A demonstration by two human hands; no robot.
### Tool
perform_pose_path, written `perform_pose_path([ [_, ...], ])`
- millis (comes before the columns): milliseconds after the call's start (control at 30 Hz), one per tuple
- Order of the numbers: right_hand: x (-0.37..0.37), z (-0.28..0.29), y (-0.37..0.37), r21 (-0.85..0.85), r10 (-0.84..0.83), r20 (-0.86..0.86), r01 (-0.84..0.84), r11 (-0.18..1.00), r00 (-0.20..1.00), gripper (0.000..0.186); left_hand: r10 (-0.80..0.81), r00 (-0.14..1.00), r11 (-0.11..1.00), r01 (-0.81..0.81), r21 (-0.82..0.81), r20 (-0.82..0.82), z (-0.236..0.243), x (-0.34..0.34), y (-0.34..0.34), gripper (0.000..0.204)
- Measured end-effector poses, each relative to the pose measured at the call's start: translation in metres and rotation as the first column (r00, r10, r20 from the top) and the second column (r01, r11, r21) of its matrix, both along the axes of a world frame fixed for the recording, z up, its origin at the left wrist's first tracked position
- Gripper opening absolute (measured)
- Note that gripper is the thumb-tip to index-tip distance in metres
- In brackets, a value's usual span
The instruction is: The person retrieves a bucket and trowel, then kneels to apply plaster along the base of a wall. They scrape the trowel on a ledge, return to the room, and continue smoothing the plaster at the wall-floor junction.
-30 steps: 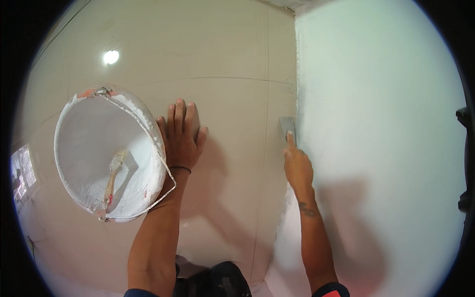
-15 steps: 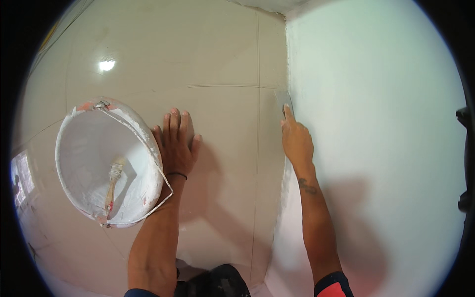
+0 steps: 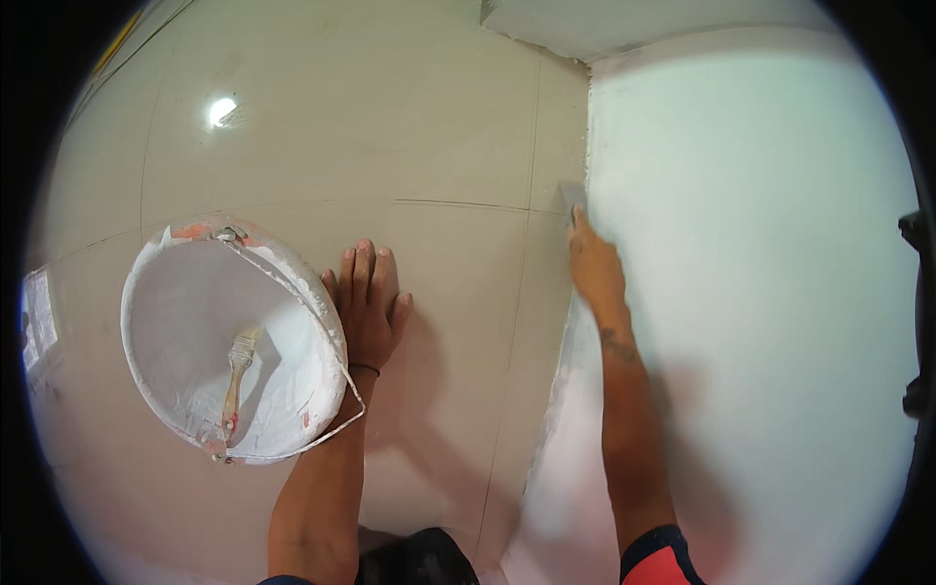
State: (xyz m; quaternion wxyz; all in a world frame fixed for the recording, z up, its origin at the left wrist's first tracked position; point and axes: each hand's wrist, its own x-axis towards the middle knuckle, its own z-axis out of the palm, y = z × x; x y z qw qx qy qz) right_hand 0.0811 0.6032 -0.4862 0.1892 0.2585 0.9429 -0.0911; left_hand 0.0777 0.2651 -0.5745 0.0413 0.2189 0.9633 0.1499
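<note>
My right hand (image 3: 597, 268) grips a flat grey putty knife (image 3: 572, 194), its blade lying at the seam where the tiled floor meets the white wall (image 3: 741, 253). The index finger stretches along the tool toward the blade. Flat on the beige tiles (image 3: 458, 283) rests my left hand (image 3: 370, 312), fingers spread and holding nothing. Beside it, on the left, stands a white paint-smeared bucket (image 3: 156, 380), which hides part of that hand and forearm. A paintbrush (image 3: 237, 375) with a wooden handle leans inside. The bucket's wire handle (image 3: 356, 400) hangs over my left forearm.
A rough white paint edge runs along the foot of the wall. At the far end another white wall section (image 3: 634, 21) juts out over the tiles. My dark-clothed knee (image 3: 419, 561) shows at the lower edge. Something yellow lies far left.
The whole view has shifted, so bucket and left hand appear slightly lower and farther right. My right hand with the putty knife has stayed close to the wall seam.
</note>
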Motion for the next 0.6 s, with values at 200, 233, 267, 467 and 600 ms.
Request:
perform_pose_path([
  [200,-0.059,-0.014,0.016,-0.078,-0.155,0.015,0.156,0.985,0.988,0.050,0.002,1.000,1.000,-0.002,0.004,0.028,0.000,0.000,-0.001,0.070],
  [233,-0.050,-0.013,0.011,-0.019,-0.094,0.025,0.094,0.995,0.995,0.051,0.001,0.999,1.000,-0.001,0.000,0.034,-0.001,-0.001,0.000,0.070],
  [267,-0.035,-0.011,0.003,0.057,-0.077,0.100,0.072,0.996,0.992,0.052,0.007,0.999,1.000,-0.007,-0.014,0.035,0.000,-0.002,0.001,0.070],
  [467,-0.018,-0.001,-0.005,0.015,-0.060,-0.040,0.060,0.998,0.997,0.050,0.002,1.000,1.000,-0.002,-0.001,0.030,0.001,-0.002,0.001,0.069],
  [600,-0.130,0.018,0.053,0.179,0.103,0.003,-0.102,0.978,0.995,0.039,0.006,0.999,0.999,-0.007,0.043,0.033,0.000,0.001,-0.001,0.067],
])
